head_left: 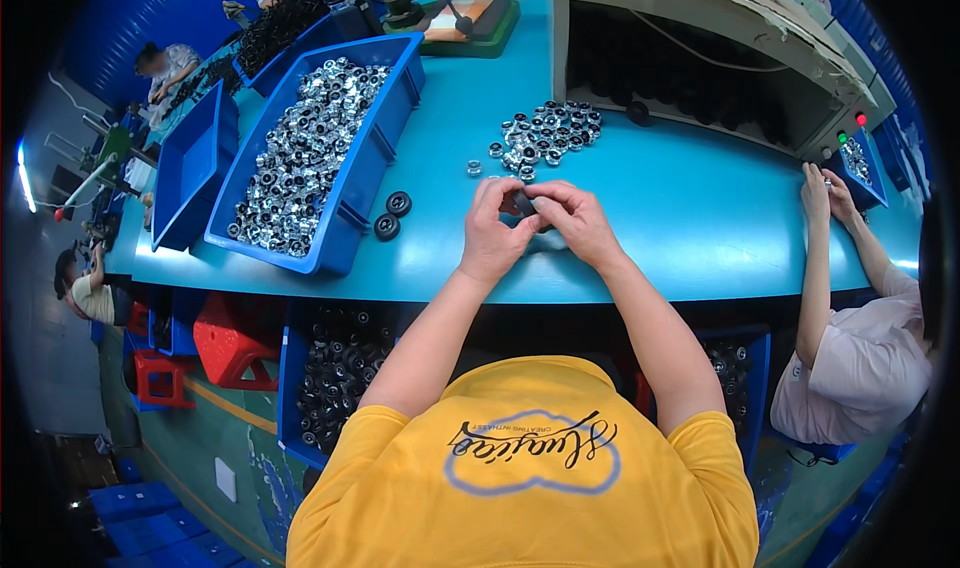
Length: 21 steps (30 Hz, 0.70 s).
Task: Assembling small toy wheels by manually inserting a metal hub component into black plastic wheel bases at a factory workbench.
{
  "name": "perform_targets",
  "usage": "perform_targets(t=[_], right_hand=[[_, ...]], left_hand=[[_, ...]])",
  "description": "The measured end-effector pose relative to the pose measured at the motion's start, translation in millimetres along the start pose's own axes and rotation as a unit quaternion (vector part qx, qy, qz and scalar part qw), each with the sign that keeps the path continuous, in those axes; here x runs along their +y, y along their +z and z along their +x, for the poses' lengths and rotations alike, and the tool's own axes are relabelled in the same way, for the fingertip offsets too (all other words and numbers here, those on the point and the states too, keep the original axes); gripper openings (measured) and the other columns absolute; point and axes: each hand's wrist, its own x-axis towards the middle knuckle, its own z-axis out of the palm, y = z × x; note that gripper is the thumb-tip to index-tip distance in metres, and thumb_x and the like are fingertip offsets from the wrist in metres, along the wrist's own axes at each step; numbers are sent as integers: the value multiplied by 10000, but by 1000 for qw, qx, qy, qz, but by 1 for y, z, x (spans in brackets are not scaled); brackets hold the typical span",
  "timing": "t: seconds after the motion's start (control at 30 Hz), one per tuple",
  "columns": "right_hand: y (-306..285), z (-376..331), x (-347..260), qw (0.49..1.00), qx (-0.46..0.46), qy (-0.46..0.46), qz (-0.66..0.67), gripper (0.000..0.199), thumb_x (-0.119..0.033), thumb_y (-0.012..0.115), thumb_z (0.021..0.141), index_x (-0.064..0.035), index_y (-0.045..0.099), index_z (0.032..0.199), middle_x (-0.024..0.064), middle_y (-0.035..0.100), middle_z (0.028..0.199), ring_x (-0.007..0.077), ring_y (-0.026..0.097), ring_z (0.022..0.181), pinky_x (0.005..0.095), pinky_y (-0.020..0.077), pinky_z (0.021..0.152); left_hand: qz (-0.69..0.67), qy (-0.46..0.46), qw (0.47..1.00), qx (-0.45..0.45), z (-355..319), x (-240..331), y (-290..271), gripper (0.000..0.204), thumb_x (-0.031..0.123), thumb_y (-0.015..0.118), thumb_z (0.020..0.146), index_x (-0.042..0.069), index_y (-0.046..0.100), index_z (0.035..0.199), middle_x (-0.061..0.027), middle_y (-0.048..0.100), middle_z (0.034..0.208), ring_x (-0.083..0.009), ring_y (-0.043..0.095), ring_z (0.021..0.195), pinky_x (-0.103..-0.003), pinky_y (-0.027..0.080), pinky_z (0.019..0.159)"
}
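Note:
My left hand (pixel 493 230) and my right hand (pixel 572 220) meet over the front of the teal table (pixel 680 218), both pinching one small black round part (pixel 524 204) between the fingertips. Beyond my hands lies a loose pile of shiny metal rings (pixel 545 133), with a few stray ones (pixel 476 167) near it. Two black round parts (pixel 392 215) lie on the table left of my left hand.
A long blue bin (pixel 345 218) full of metal rings stands at the left, beside another blue bin (pixel 195 163). A grey machine housing (pixel 700 38) fills the back right. A co-worker's hands (pixel 826 193) work at a small blue tray at right. Bins of black parts (pixel 340 378) sit under the table.

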Motion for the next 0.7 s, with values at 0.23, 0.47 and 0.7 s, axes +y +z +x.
perform_targets(t=[0.23, 0.47, 0.7], right_hand=[[4, -2, -4, 997, -42, 50, 53, 374, -66, 700, 884, 29, 637, 1240, 67, 699, 1075, 114, 668, 950, 275, 554, 851], [-1, 1, 5, 997, -20, 70, 28, 307, -71, 690, 900, 32, 659, 1188, 56, 708, 993, 111, 678, 894, 272, 568, 789], [6, 4, -5, 994, 23, 56, 96, 295, -101, 677, 947, 27, 651, 1212, 65, 710, 992, 118, 682, 851, 252, 554, 683]], left_hand=[[154, 73, 984, 57, 1, 2, 6, 468, 101, 865, 680, 75, 693, 1115, -126, 561, 993, -301, 604, 934, -371, 541, 781], [171, 74, 982, 24, -2, 1, 9, 468, 91, 858, 662, 59, 696, 1100, -135, 558, 976, -317, 593, 914, -402, 524, 753], [155, 52, 985, 58, 2, 3, -6, 519, 150, 895, 679, 37, 636, 1113, -134, 571, 999, -314, 604, 913, -389, 521, 720]])
